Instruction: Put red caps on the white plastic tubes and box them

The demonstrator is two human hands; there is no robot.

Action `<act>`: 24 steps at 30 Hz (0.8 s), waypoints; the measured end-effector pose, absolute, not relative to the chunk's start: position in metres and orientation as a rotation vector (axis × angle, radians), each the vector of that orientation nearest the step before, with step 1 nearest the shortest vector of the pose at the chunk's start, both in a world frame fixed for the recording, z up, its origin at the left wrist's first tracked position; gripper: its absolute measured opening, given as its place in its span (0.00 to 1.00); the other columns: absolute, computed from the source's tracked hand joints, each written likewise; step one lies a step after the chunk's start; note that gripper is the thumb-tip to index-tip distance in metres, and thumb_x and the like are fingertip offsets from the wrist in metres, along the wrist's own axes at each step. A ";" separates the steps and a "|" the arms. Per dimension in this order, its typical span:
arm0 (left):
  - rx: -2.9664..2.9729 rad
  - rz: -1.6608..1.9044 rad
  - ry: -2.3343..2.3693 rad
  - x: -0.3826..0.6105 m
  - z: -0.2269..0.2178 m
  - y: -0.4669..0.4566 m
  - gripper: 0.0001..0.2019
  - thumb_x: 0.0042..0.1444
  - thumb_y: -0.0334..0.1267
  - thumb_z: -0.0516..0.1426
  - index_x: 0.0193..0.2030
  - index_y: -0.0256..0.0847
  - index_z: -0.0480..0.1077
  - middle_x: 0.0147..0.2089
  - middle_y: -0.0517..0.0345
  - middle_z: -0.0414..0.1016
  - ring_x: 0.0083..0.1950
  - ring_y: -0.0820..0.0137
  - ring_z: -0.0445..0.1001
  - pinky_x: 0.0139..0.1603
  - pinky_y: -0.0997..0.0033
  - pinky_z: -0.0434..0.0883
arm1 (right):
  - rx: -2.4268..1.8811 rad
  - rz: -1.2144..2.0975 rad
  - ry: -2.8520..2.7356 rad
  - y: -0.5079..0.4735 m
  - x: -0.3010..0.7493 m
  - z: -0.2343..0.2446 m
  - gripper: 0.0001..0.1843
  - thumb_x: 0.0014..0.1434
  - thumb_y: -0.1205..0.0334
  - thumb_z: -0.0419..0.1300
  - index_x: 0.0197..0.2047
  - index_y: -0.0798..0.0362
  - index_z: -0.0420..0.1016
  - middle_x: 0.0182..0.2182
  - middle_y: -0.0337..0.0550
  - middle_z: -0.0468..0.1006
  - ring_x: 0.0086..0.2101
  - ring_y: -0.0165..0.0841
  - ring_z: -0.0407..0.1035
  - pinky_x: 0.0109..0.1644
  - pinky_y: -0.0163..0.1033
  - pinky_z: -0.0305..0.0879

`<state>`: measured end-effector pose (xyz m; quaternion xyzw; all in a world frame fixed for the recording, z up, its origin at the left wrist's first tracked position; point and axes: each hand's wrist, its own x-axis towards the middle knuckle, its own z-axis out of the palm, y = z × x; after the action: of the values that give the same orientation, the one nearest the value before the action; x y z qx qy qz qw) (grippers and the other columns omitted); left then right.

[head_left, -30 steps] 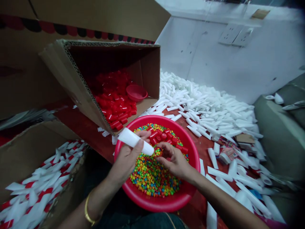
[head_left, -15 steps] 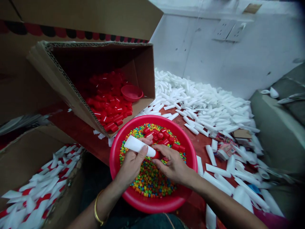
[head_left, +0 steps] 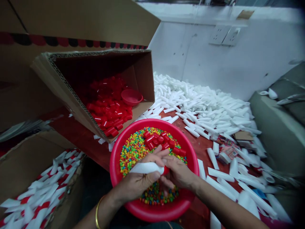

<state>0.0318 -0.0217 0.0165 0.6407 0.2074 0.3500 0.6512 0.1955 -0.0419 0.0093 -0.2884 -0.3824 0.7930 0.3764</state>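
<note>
Holding a white tube (head_left: 146, 168) over the middle of the basin (head_left: 116, 159), the left hand (head_left: 135, 184) has its fingers curled round it, thumb along the near side. The tube lies on its side, its flat end to the left and its other end meeting a red cap (head_left: 166, 171). The right hand (head_left: 179, 173) grips that cap, fingers bent in close; how far the cap is pushed on, I cannot tell.

Inside the red basin, many-coloured pellets (head_left: 132, 149) cover the bottom, and a small heap of loose caps (head_left: 160, 139) sits on them at the far side, just beyond the hands.

Far left of the basin, a box (head_left: 64, 84) lies on its side, mouth facing near and right. It holds a large heap of red caps, with a small red bowl (head_left: 132, 97) resting at their right edge.

Near left, a carton (head_left: 19, 156) contains many capped tubes (head_left: 38, 190), white with red ends, lying jumbled.

On the red table (head_left: 95, 151), a broad pile of white tubes (head_left: 202, 101) spreads along the far right, against the wall (head_left: 214, 66), with more scattered near right.
</note>
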 end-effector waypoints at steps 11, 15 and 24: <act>0.550 1.079 0.759 0.048 0.026 -0.023 0.18 0.47 0.45 0.63 0.42 0.38 0.70 0.50 0.48 0.74 0.56 0.57 0.69 0.58 0.57 0.65 | -0.979 0.260 -2.065 -0.048 0.210 0.017 0.17 0.64 0.61 0.50 0.56 0.53 0.57 0.44 0.52 0.72 0.42 0.37 0.69 0.44 0.41 0.69; 0.721 1.143 0.659 0.047 0.019 -0.027 0.15 0.51 0.45 0.61 0.42 0.39 0.71 0.50 0.50 0.74 0.54 0.59 0.71 0.55 0.59 0.68 | -1.096 0.857 -1.767 -0.059 0.198 0.027 0.14 0.65 0.58 0.47 0.53 0.49 0.54 0.36 0.43 0.70 0.30 0.30 0.67 0.33 0.35 0.69; 1.118 1.187 0.846 -0.019 0.025 -0.037 0.18 0.54 0.51 0.56 0.44 0.41 0.71 0.50 0.49 0.74 0.52 0.58 0.72 0.53 0.59 0.70 | -1.334 1.105 -1.791 -0.039 0.218 0.045 0.21 0.67 0.48 0.38 0.46 0.53 0.63 0.26 0.38 0.69 0.23 0.28 0.65 0.27 0.34 0.60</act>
<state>-0.0189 -0.0372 0.0247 0.4836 0.3660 0.5137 0.6069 0.2179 -0.0386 0.0445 -0.5072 -0.6813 0.4203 0.3192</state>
